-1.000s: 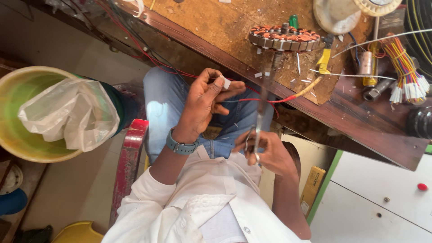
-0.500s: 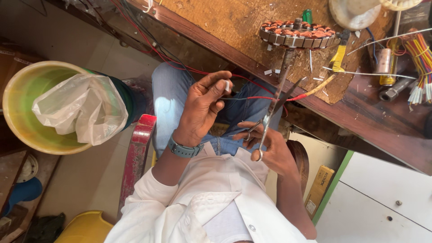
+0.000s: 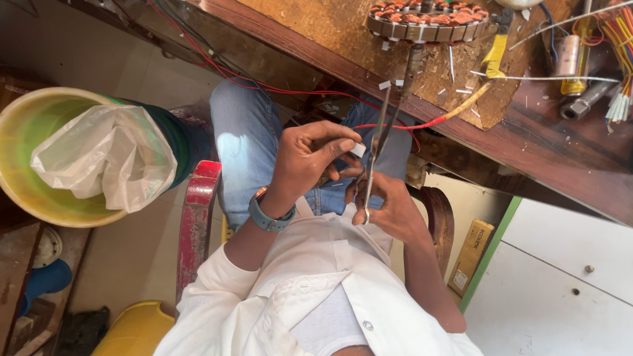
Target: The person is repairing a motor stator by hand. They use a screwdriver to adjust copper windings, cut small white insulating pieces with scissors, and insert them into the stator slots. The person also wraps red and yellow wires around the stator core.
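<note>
Presently, head view only. The left hand (image 3: pixel 310 158) is raised over the lap, thumb and forefinger pressed together on a small white piece (image 3: pixel 358 150). The right hand (image 3: pixel 392 207) is closed around the handles of the scissors (image 3: pixel 373 155), fingers through the loops.

Key relation: the piece is held just left of the blades, about halfway along them, close to touching. Contact cannot be confirmed. The scissors' long axis runs from the right hand up and away from the body towards the bench (image 3: pixel 567 151). The tips end near the red wire (image 3: pixel 395 124), below the stator (image 3: pixel 427 18). Whether the blades are parted cannot be told. The left hand is the one nearer the piece. The right hand sits below it, nearer the body.

Against the frame half a second earlier:
- The same pinch on the piece and the same hold on the scissors are noted.
- The piece is seen nearer the blades.
- The blades stand nearer upright.
- The bucket (image 3: pixel 20 165) has shifted in frame, which points to head movement.
</note>
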Available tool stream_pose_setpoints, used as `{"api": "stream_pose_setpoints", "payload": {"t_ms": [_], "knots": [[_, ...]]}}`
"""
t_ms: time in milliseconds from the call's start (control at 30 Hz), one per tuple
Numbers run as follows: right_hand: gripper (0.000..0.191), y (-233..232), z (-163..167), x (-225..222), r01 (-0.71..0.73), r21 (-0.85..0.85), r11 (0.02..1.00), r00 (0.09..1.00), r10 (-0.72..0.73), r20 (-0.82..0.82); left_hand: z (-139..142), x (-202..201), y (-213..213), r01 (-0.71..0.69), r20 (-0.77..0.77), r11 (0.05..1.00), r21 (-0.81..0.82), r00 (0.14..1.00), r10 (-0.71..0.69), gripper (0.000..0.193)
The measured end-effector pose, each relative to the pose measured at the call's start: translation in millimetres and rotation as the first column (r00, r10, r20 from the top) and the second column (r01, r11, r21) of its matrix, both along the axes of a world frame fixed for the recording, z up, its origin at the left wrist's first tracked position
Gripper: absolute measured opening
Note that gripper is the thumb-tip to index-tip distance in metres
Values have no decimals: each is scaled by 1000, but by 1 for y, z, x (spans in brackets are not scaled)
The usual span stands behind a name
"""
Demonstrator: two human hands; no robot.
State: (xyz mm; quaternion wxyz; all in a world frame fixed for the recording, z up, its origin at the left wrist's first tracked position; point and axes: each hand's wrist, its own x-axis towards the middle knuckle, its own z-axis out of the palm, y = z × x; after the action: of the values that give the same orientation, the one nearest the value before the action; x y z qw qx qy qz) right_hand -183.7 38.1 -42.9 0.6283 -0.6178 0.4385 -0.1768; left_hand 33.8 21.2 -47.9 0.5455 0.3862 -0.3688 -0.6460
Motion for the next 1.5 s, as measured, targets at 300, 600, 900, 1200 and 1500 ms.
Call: {"api": "stream_pose_setpoints", "payload": {"t_ms": [300, 600, 900, 1200, 1500], "knots": [[82, 5, -18, 5, -107, 180, 978, 994, 99, 54, 11, -11, -10, -223, 285, 971, -85, 928, 238, 12], [65, 7, -19, 5, -40, 212, 977, 999, 43, -13, 26, -13, -10, -214, 366, 974, -79, 902, 228, 13], [49, 11, -22, 6, -4, 253, 968, 1000, 3, 6, 24, -7, -9, -228, 259, 973, 21, 942, 215, 12], [45, 21, -18, -23, 247, 91, 965, 940, -262, 219, 6, 12, -14, -277, -106, 960, 30, 955, 279, 19], [48, -48, 69, -140, 32, -528, 848, 689, -402, -603, -10, 27, 7, -84, -397, 979, 185, 905, 153, 16]]}}
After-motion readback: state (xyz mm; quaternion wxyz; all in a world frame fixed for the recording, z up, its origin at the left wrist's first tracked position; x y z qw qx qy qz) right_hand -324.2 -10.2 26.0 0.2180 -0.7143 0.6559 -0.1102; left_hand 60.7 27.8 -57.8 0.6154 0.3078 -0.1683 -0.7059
